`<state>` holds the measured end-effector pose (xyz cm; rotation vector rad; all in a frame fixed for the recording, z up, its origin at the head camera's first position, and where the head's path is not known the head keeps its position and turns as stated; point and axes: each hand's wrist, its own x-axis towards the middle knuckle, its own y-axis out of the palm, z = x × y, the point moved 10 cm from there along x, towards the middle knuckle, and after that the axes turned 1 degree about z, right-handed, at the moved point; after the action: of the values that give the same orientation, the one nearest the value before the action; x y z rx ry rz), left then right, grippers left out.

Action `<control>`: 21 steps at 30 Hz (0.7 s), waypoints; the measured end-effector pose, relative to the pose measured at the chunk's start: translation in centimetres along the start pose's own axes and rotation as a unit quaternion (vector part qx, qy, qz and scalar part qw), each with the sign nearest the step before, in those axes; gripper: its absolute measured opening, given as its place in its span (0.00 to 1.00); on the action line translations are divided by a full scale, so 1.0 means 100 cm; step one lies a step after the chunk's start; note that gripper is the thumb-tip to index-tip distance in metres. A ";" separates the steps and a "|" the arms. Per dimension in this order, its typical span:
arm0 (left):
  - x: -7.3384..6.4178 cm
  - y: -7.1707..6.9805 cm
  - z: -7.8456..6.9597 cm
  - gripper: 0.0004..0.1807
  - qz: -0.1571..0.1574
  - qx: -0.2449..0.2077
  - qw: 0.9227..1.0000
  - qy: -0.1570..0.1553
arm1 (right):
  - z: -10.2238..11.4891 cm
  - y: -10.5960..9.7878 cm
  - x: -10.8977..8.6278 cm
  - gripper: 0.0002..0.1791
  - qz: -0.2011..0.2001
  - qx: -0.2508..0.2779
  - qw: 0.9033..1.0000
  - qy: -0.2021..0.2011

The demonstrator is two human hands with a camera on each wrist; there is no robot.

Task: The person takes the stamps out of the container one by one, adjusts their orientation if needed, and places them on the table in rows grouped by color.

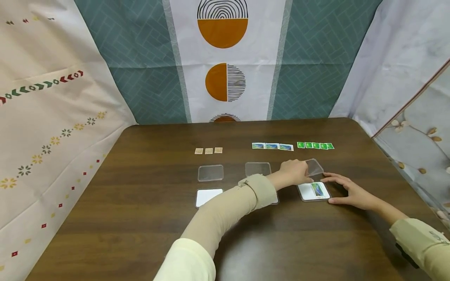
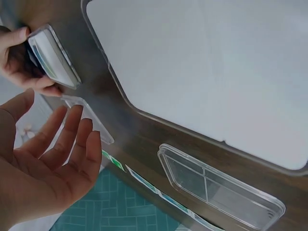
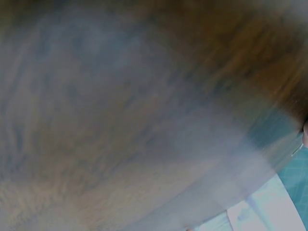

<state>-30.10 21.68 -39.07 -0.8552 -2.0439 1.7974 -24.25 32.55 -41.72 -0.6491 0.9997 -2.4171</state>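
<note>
A shallow clear plastic box (image 1: pixel 305 192) with a white lining lies at the table's right. One blue-green stamp (image 1: pixel 318 189) is in its right half. My right hand (image 1: pixel 353 194) holds the box by its right side, thumb at the near corner and fingers at the far one. My left hand (image 1: pixel 294 171) hovers over the box's far left corner, fingers loosely bent and nothing between them, as the left wrist view shows. Behind it lies a clear lid (image 1: pixel 315 167), partly covered by the hand. The right wrist view is blurred, mostly table.
More white-lined boxes stand at left (image 1: pixel 209 197) and centre, the centre one mostly behind my left sleeve. Clear lids (image 1: pixel 210 173) (image 1: pixel 258 168) lie beyond them. Farther back are rows of tan stamps (image 1: pixel 209 151), blue-green stamps (image 1: pixel 272 146) and green stamps (image 1: pixel 315 145).
</note>
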 end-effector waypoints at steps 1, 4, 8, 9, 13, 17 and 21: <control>-0.001 0.001 0.000 0.17 0.001 0.000 1.000 0.000 | 0.000 0.000 0.000 0.32 0.000 0.000 1.000 0.001; 0.000 0.004 -0.002 0.18 0.003 0.008 1.000 -0.002 | 0.001 0.000 -0.001 0.32 -0.001 0.001 1.000 0.000; 0.003 0.009 -0.005 0.19 0.015 0.022 1.000 -0.007 | 0.002 0.000 0.000 0.33 -0.003 0.002 1.000 -0.006; 0.003 0.011 -0.006 0.20 0.019 0.024 1.000 -0.007 | 0.002 0.000 0.000 0.33 -0.003 0.002 1.000 -0.009; 0.004 0.015 -0.010 0.21 0.029 0.020 0.999 -0.011 | 0.002 0.001 0.000 0.32 -0.004 0.004 1.000 -0.009; 0.003 0.018 -0.013 0.20 0.032 0.015 0.999 -0.009 | 0.001 0.001 0.000 0.32 -0.006 0.001 1.000 -0.003; 0.003 0.019 -0.015 0.22 0.031 0.011 0.999 -0.009 | 0.001 0.000 -0.001 0.32 -0.006 -0.003 1.000 -0.003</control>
<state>-29.00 23.12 -40.67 -0.9088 -2.0255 1.8620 -24.13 32.54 -41.68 -0.6662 1.0030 -2.4220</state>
